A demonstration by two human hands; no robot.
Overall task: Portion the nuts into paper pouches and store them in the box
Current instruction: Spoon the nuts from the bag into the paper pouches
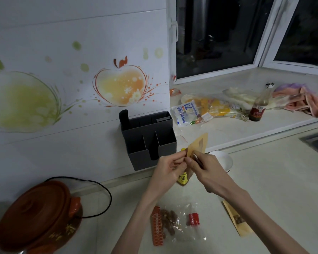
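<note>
A brown paper pouch with a clear window is held up above the counter. My left hand pinches its lower left edge, and my right hand pinches the edge right beside it. Behind them a dark grey box with several compartments stands against the wall. Near the counter's front lies a clear plastic bag of nuts with an orange strip. A second brown pouch with nuts showing in its window lies flat under my right forearm.
A white bowl and a small yellow bottle stand just behind my hands. A brown clay pot with a black cord sits at the left. Food packets, a dark sauce bottle and pink cloths lie on the window ledge.
</note>
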